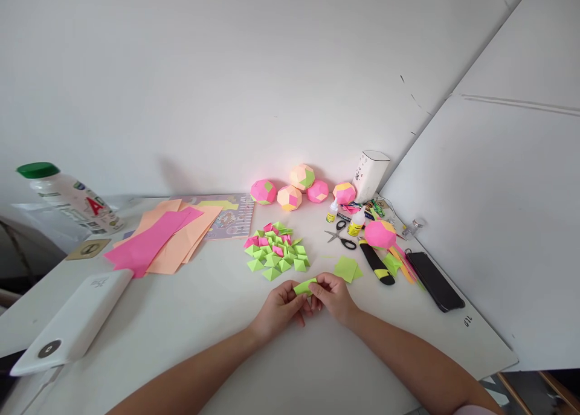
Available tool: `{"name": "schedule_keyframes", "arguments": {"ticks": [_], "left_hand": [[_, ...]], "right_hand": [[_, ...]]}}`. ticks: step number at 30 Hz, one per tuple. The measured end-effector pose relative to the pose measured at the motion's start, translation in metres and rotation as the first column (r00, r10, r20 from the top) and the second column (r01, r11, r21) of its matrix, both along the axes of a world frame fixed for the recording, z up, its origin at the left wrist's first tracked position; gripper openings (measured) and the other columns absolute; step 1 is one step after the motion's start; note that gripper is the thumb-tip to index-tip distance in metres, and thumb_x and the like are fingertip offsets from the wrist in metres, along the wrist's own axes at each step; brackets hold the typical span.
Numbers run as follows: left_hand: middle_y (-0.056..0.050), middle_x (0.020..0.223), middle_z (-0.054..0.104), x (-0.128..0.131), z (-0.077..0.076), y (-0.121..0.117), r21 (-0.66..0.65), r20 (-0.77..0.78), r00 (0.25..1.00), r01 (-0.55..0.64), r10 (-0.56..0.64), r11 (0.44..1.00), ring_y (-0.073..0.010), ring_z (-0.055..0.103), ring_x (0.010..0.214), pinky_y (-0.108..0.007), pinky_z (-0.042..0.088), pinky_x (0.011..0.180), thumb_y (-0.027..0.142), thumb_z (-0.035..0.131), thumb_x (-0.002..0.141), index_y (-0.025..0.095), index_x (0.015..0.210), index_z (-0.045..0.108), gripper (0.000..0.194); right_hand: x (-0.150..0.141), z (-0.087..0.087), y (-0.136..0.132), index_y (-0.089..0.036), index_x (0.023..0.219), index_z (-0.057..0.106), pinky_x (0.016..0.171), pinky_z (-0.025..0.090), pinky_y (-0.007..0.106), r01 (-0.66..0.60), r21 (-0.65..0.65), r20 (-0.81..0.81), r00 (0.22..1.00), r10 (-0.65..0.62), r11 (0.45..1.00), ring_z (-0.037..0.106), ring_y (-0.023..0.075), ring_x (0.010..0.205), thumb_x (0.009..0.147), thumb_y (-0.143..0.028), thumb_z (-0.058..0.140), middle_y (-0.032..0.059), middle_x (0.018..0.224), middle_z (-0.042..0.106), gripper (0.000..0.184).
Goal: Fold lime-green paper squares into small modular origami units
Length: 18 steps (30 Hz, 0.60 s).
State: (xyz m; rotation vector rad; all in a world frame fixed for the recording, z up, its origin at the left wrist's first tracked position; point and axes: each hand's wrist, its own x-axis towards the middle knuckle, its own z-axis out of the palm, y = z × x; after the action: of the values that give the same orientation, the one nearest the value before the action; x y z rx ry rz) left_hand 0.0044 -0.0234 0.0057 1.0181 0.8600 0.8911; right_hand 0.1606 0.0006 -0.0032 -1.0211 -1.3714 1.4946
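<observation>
Between my two hands is a small folded piece of green paper [305, 286], held just above the white table. My left hand [281, 306] pinches its left end, and my right hand [335, 295] pinches its right end with the thumb on top. Just beyond the hands lies a pile of folded green and pink paper pieces [274, 250]. Flat green paper squares [345, 269] lie to the right of it. Black-handled scissors [342, 236] rest open behind the squares.
Glue bottles [356, 223], a box cutter [377, 263] and a phone [435, 280] lie at right. Several paper balls [289, 198] line the wall. Pink paper sheets [149, 240], a notebook [231, 221], a white bottle [75, 200] and a white power bank [77, 318] are at left.
</observation>
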Motion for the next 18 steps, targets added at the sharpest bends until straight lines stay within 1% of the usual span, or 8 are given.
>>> {"name": "schedule_keyframes", "arguments": {"ticks": [4,13,18], "left_hand": [[-0.002,0.064,0.065,-0.0002,-0.0013,-0.0001,0.002,0.0,1.0,-0.008,0.008,1.0,-0.017,0.063,0.063,-0.024,0.049,0.047,0.039,0.061,0.076,0.015,0.081,0.05,0.027],[-0.003,0.065,0.065,-0.0002,0.001,-0.0008,-0.003,-0.013,1.0,-0.011,0.011,1.0,-0.0171,0.063,0.063,-0.024,0.05,0.046,0.04,0.061,0.076,0.016,0.079,0.05,0.027],[-0.002,0.064,0.066,0.0002,0.0021,0.0002,-0.006,-0.017,1.0,-0.003,0.003,1.0,-0.0172,0.064,0.063,-0.024,0.049,0.045,0.04,0.062,0.074,0.017,0.078,0.049,0.027]], "right_hand": [[0.0002,-0.0016,0.0005,-0.015,0.066,0.054,0.039,0.039,0.02,-0.005,0.003,-0.003,1.0,0.005,1.0,0.051,0.0094,0.038,0.076,-0.039,0.062,-0.0038,0.045,0.057,0.027],[-0.0001,0.0008,-0.0001,-0.016,0.066,0.054,0.039,0.04,0.02,-0.007,0.003,-0.001,1.0,0.007,1.0,0.051,0.0095,0.038,0.075,-0.039,0.062,-0.0039,0.045,0.057,0.026],[-0.0002,-0.0016,0.0,-0.016,0.065,0.054,0.038,0.039,0.02,-0.001,0.001,-0.004,1.0,0.001,1.0,0.051,0.0093,0.037,0.075,-0.039,0.063,-0.0035,0.045,0.057,0.027]]}}
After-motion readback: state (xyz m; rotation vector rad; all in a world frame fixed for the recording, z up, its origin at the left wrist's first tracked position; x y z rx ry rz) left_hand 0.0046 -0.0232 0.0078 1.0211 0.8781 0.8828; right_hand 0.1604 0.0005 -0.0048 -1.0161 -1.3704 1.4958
